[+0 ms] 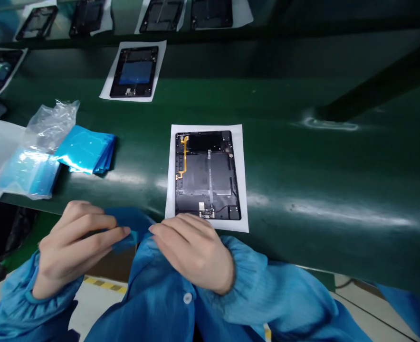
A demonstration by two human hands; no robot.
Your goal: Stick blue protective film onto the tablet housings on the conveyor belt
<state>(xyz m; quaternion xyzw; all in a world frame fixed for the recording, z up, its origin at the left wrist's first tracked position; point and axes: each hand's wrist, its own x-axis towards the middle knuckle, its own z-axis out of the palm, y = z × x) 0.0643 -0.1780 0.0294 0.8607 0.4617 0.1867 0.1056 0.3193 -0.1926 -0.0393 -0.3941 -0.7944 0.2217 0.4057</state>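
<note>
Between my two hands, near the table's front edge, a translucent blue film sheet (129, 221) is stretched. My left hand (81, 237) pinches its left part, fingers closed. The fingertips of my right hand (195, 249) are pressed together at its right end. Just beyond my right hand lies an opened tablet housing (210, 173), face up on a white sheet (244, 190). An orange flex cable (185, 156) runs down its left side, and a pale strip crosses its middle. The right hand overlaps the white sheet's lower edge in view.
To the left are a stack of shiny blue films (85, 147) and a clear plastic bag (42, 142) with more films. Farther back, another tablet housing (135, 71) with a blue film rests on paper. Several more housings (162, 14) line a raised shelf. A dark post (374, 80) stands at right.
</note>
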